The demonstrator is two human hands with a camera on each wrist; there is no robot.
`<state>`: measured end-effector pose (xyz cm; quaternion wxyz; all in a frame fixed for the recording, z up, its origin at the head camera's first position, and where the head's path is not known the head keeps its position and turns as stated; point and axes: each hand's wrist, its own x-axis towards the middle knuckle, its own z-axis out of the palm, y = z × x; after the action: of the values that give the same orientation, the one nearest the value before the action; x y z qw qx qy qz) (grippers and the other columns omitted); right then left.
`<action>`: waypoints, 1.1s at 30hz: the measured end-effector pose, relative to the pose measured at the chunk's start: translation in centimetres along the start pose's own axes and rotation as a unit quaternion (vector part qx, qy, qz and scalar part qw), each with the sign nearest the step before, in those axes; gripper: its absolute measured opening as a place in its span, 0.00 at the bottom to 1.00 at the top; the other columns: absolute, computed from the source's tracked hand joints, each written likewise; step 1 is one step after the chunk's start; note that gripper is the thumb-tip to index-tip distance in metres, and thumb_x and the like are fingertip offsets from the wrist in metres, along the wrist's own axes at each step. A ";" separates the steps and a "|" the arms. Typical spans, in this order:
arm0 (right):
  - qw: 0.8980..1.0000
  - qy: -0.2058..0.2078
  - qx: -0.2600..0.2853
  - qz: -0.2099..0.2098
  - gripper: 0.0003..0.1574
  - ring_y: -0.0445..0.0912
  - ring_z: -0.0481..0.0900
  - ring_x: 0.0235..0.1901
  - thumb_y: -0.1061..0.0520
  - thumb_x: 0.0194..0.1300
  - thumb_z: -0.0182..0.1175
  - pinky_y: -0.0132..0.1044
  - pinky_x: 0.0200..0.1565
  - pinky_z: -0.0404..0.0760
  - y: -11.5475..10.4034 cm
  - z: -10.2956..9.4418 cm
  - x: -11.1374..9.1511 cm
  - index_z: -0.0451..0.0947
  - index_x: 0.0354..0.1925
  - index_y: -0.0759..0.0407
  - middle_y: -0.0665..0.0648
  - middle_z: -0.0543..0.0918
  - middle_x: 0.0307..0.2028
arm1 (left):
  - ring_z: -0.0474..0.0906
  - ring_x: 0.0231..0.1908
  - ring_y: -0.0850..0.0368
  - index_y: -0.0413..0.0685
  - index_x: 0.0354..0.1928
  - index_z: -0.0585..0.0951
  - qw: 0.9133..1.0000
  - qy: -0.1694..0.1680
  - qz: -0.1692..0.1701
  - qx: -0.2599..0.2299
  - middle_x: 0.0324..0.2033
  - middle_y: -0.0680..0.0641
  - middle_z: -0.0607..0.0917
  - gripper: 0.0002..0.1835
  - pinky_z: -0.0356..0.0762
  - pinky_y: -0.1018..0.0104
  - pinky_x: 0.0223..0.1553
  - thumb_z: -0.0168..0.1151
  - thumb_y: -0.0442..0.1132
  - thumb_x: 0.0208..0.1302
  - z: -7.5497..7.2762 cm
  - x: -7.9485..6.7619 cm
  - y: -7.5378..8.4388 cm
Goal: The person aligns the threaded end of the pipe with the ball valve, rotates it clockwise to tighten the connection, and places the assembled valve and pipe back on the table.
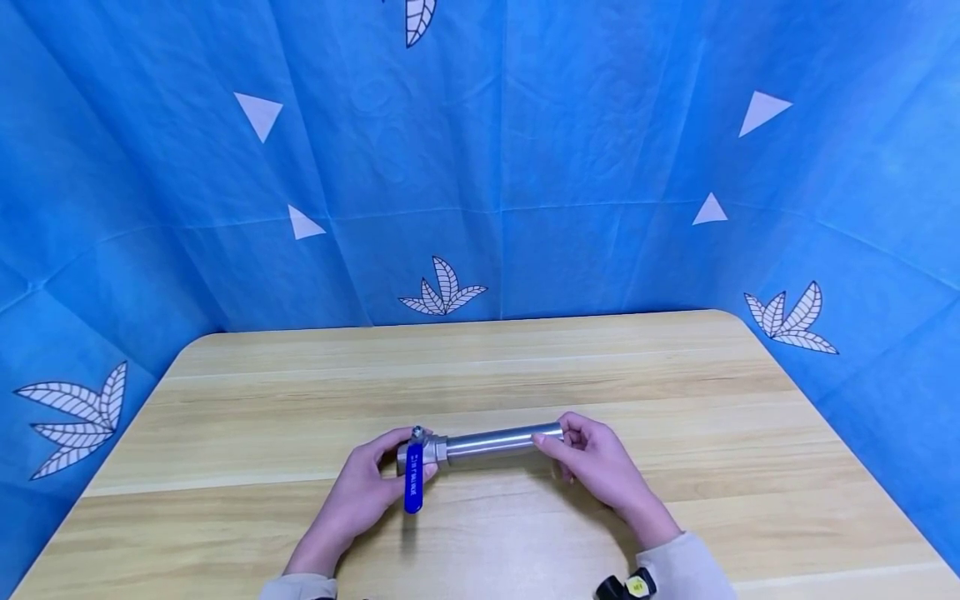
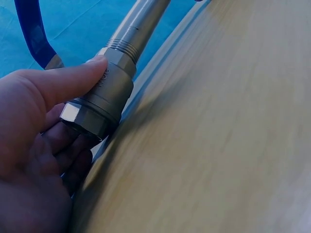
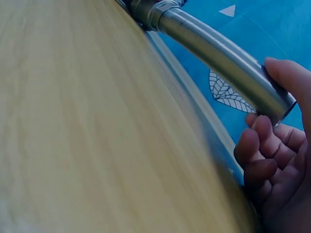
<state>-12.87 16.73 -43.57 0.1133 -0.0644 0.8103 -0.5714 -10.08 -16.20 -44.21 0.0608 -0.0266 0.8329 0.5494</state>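
Observation:
A metal ball valve (image 2: 109, 90) with a blue lever handle (image 1: 414, 479) is joined to a shiny steel pipe (image 1: 491, 442). Several bare threads show where the pipe enters the valve in the left wrist view. My left hand (image 1: 362, 490) grips the valve body, thumb on the near side and fingers behind it. At the pipe's free end, my right hand (image 1: 596, 462) pinches the tube between thumb and fingers. The open pipe end pokes out just past the thumb in the right wrist view. Valve and pipe lie level, running left to right over the table.
The light wood table (image 1: 480, 375) has rounded far corners. A blue cloth (image 1: 480, 150) with white leaf and triangle prints hangs behind it and along both sides. A black device (image 1: 628, 585) with a yellow label sits at the right sleeve.

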 end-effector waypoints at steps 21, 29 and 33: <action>0.999 -0.009 0.027 0.016 0.23 0.45 0.79 0.24 0.44 0.73 0.70 0.33 0.34 0.81 -0.1 -0.5 0.3 0.77 0.38 0.61 0.57 0.86 0.27 | 0.78 0.71 0.43 0.59 0.64 0.86 1.000 0.003 0.020 0.007 0.64 0.48 0.87 0.27 0.67 0.37 0.79 0.80 0.46 0.63 -0.1 -0.2 0.1; 0.999 0.017 0.014 0.029 0.26 0.46 0.81 0.23 0.40 0.73 0.69 0.35 0.36 0.81 -0.3 0.0 0.4 0.80 0.37 0.62 0.57 0.87 0.25 | 0.76 0.73 0.42 0.63 0.62 0.87 1.000 0.005 -0.005 0.013 0.64 0.50 0.87 0.25 0.65 0.36 0.80 0.81 0.48 0.63 0.1 0.0 0.2; 0.999 -0.013 0.034 0.014 0.23 0.45 0.83 0.26 0.45 0.73 0.71 0.33 0.32 0.83 0.0 -0.1 0.3 0.82 0.49 0.64 0.59 0.89 0.31 | 0.75 0.74 0.42 0.65 0.61 0.87 0.999 0.005 -0.024 0.021 0.64 0.51 0.87 0.25 0.65 0.34 0.79 0.81 0.49 0.62 0.2 0.0 0.3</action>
<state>-13.17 16.74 -43.54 0.1340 -0.0564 0.7895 -0.5963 -10.12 -15.88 -44.01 0.0699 -0.0479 0.8439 0.5298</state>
